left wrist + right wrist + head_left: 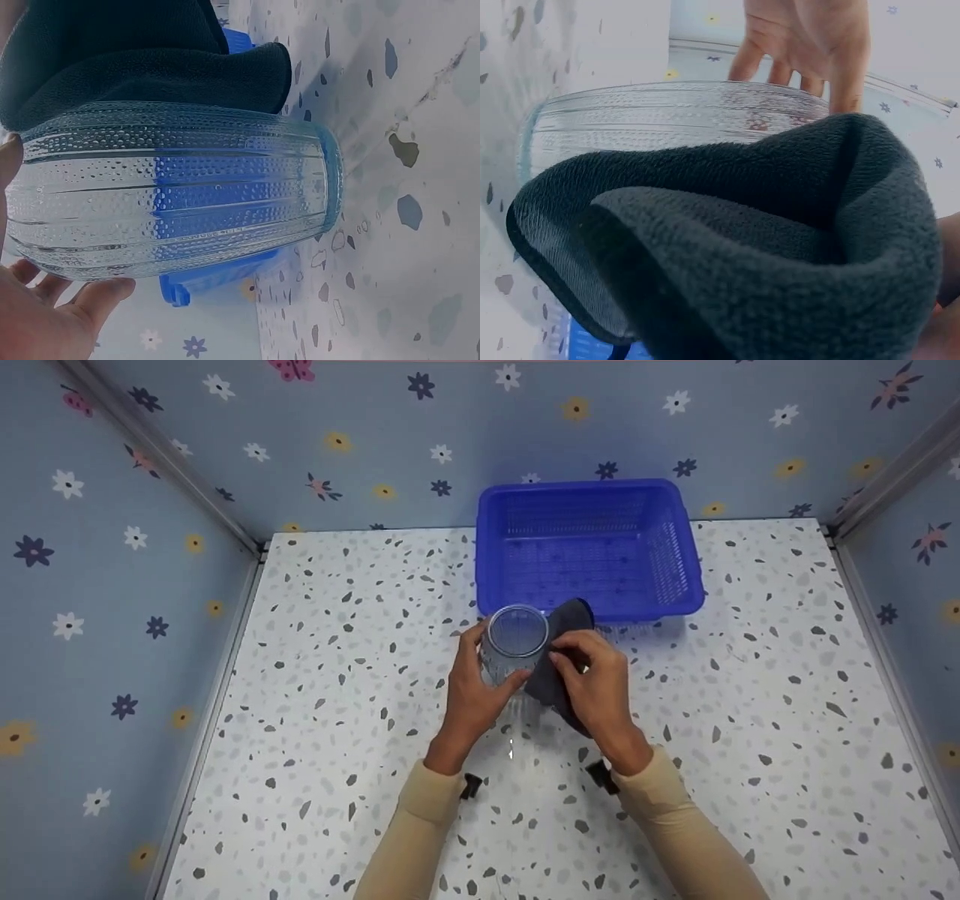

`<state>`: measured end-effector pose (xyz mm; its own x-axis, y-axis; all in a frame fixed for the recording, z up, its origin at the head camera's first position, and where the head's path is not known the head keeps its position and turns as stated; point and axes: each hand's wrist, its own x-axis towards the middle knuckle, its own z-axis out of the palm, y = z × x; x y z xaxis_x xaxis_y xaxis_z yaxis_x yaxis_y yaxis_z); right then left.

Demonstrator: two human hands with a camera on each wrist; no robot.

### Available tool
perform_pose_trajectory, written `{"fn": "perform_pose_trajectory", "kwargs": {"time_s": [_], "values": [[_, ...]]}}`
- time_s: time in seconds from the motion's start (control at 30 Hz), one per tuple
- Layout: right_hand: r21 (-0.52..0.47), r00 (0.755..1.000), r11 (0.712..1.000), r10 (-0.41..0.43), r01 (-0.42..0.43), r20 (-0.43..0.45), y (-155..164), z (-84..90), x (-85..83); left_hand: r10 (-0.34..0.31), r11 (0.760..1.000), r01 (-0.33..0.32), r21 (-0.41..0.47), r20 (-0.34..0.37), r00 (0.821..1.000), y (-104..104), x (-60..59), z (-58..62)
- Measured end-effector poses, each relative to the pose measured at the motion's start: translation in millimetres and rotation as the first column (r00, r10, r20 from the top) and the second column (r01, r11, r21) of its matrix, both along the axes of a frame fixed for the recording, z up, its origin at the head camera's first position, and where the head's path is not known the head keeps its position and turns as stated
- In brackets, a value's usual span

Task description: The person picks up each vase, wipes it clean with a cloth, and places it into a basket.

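A clear glass vase (501, 661) with ribbed, bumpy walls is upright in front of the basket, its round mouth facing up. My left hand (476, 690) grips it near the top, with the thumb on the near side and the fingers around the left. My right hand (602, 679) pinches a dark grey cloth (549, 684) along the vase's right side. In the left wrist view the folded cloth (150, 75) lies along the vase wall (217, 187). Much of the vase is hidden behind the cloth (765, 240) in the right wrist view.
A blue plastic basket (682, 607) with slotted walls stands at the back against the flowered panel (375, 427), just beyond the vase. The white speckled table (337, 675) spreads to both sides, with side panels (112, 660) at its left and right edges.
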<state>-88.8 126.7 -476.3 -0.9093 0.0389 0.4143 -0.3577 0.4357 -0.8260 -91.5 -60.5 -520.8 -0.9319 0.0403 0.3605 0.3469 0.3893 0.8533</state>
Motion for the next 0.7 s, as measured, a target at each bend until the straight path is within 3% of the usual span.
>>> {"fn": "perform_pose_trajectory", "kwargs": {"time_s": [0.27, 0.5, 0.7], "values": [[-0.016, 0.996, 1.000, -0.001, 0.002, 0.092, 6, -25.8, 1.7, 0.006, 1.000, -0.006, -0.028, 0.002, 1.000, -3, -0.3, 1.8], [0.075, 0.977, 0.997, -0.007, -0.009, 0.211, 5, -57.3, -1.4, 0.002, 1.000, -0.001, -0.025, 0.026, 1.000, -2, -0.5, 1.5], [0.108, 0.962, 0.994, -0.019, -0.011, 0.273, 2, -69.7, -4.5, 0.003, 1.000, -0.002, -0.029, 0.007, 1.000, -1, -1.2, 0.4]]}}
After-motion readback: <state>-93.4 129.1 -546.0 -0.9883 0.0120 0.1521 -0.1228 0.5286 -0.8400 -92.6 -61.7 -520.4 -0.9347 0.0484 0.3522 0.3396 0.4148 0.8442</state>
